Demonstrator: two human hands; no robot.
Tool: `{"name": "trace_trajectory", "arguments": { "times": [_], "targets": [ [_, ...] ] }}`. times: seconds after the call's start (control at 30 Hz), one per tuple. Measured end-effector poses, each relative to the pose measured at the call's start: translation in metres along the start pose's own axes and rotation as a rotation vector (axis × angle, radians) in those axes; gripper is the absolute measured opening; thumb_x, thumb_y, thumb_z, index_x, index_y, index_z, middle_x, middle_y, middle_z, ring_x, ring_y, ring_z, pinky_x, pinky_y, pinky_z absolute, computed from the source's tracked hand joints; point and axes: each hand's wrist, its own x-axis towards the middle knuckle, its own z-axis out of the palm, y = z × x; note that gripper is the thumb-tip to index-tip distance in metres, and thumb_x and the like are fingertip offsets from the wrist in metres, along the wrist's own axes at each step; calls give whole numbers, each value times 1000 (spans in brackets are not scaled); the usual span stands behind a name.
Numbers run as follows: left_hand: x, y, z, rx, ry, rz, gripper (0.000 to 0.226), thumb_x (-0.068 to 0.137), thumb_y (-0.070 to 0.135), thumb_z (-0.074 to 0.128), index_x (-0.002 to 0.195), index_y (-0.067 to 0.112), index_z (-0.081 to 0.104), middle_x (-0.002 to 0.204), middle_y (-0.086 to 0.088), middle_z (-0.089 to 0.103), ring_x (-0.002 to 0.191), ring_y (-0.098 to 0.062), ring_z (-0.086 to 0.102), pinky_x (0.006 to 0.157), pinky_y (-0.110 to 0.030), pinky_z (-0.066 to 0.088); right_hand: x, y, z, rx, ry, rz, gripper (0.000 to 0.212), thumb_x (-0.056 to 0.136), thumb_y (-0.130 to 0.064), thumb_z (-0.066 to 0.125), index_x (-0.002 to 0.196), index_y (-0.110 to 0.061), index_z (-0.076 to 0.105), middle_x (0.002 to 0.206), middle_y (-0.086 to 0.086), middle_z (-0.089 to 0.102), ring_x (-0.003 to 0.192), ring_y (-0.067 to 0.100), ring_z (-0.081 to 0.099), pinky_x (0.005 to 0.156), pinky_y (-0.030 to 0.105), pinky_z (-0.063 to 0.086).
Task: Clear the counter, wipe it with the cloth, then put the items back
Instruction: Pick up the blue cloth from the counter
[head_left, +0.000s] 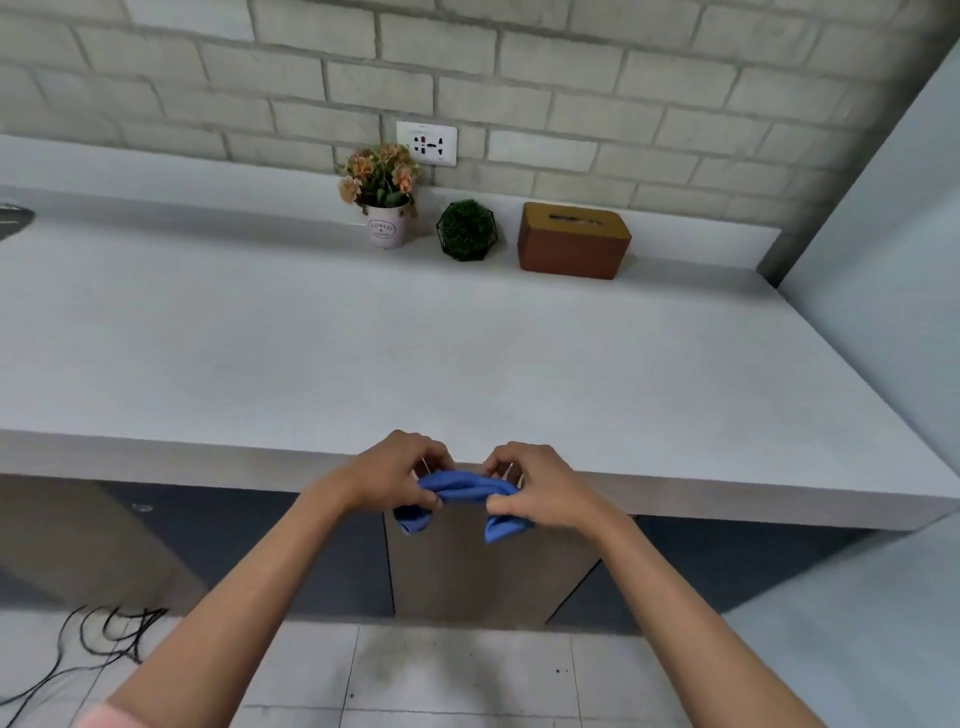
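A bunched blue cloth (465, 488) hangs in the air just in front of the counter's near edge. My left hand (395, 475) grips its left end and my right hand (540, 491) grips its right end, fingers curled round the fabric. On the white counter (311, 353), against the back wall, stand a pink pot of orange flowers (385, 208), a round green plant in a black wire frame (466, 230) and a brown tissue box (574, 240).
A brick wall with a white socket plate (427, 143) rises behind the items. A light side wall (883, 234) closes the counter on the right. Grey cabinet doors (467, 566) sit below. Black cables (98, 639) lie on the tiled floor at left.
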Motion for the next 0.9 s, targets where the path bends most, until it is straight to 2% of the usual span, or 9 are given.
{"name": "trace_trajectory", "arguments": {
  "times": [0.2,0.3,0.4,0.5,0.7,0.9],
  "targets": [
    [-31,-23,-35,-124,201,-86,33,72,15,72,101,27,60,95,6,64,87,-10,62,68,-19,49,38,-46,4,1,23,-91,26,71,-20,67,97,-26,65,102,-8,62,81,4,60,63,12,43],
    [-45,-46,-58,-168,327,-120,31,72,12,71,95,26,55,88,4,63,80,-10,61,61,-17,49,74,-76,9,-4,24,-157,27,73,-17,67,99,-23,66,101,-6,61,81,5,58,64,11,42],
    [-56,-78,-84,-181,436,-152,31,71,11,71,93,24,54,84,6,63,79,-15,61,64,-24,50,117,-108,22,10,20,-212,27,74,-14,67,101,-20,67,102,-3,60,82,7,58,65,12,43],
    [-64,-108,-104,-174,505,-173,30,70,10,70,91,24,53,81,9,60,73,-14,58,60,-23,48,156,-133,37,12,12,-253,30,76,-9,66,105,-16,67,100,-2,58,85,11,58,69,15,44],
    [-89,-191,-149,-124,573,-260,34,69,13,71,94,21,49,91,2,56,74,-18,56,64,-31,50,246,-199,85,-40,-88,-331,34,80,-2,59,110,-13,66,105,7,60,96,20,58,86,30,47],
    [-104,-249,-166,-62,666,-362,39,73,16,69,101,17,43,100,0,48,76,-20,52,64,-35,48,309,-251,125,-126,-160,-392,35,83,3,55,113,-13,66,110,7,59,103,20,55,92,29,44]
  ]
}}
